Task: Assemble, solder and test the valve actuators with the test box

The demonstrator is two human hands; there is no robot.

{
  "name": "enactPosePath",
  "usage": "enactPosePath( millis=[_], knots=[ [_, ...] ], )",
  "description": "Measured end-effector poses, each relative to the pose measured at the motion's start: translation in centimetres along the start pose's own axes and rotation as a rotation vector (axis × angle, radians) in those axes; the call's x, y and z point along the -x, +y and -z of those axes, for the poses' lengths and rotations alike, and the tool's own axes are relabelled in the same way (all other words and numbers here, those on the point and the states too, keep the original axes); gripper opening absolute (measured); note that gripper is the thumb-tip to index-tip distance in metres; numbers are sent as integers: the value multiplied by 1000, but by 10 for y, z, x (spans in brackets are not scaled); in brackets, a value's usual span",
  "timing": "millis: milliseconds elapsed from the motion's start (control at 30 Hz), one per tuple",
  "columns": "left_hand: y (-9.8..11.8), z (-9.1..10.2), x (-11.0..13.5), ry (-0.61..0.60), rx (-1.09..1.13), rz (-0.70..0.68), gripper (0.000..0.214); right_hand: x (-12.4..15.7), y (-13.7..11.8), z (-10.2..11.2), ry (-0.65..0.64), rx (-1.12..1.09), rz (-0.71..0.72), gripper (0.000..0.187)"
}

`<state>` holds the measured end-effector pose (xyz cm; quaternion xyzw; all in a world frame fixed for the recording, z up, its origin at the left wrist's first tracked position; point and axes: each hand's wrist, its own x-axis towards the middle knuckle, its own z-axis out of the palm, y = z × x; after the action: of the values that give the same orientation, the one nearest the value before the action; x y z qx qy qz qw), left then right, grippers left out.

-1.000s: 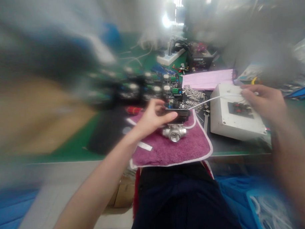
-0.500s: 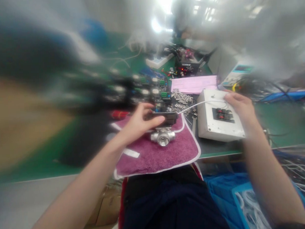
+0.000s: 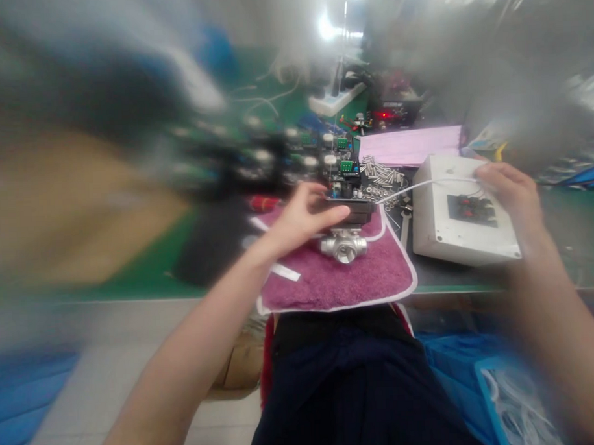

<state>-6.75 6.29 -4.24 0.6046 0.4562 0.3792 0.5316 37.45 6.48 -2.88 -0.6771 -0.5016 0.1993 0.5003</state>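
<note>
My left hand [image 3: 306, 219] is closed around the left side of a black actuator housing [image 3: 359, 211], thumb across its near face. A shiny metal valve [image 3: 344, 246] sits beneath that housing, over a purple cloth [image 3: 372, 282] with white edging. From the housing's right end a white cable [image 3: 425, 183] runs across to my right hand [image 3: 513, 188], whose fingers pinch it near its far end. That hand is above the right side of a white box [image 3: 428, 226], which has a black terminal block [image 3: 472, 210] with red parts on top. The cable's tip is too blurred to make out.
Circuit boards [image 3: 346, 167] stand in rows behind my left hand. Metal standoffs [image 3: 380, 172] and small nuts lie loose beyond the cloth, near a pink paper [image 3: 411, 146]. A wrench [image 3: 405, 230] lies beside the white box. A power strip [image 3: 336, 101] is farther back.
The camera view has turned, so the bench and both hands appear farther right and higher. Both hands keep their holds on the actuator and the cable.
</note>
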Motion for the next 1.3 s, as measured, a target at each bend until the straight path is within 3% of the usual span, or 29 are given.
enactPosePath(
  millis=[167,500,1033,1300],
  knots=[
    [-2,1,-1,5,-6,-4,78,2,-6,-2,30,-120,-42,25],
    [-3,0,0,12,-2,3,78,7,-15,-7,41,-171,-59,25],
    [1,1,1,14,-42,6,79,11,-19,-7,43,-112,-30,24],
    [10,-4,10,8,-152,-131,73,3,-7,-3,24,-117,35,21]
  ],
)
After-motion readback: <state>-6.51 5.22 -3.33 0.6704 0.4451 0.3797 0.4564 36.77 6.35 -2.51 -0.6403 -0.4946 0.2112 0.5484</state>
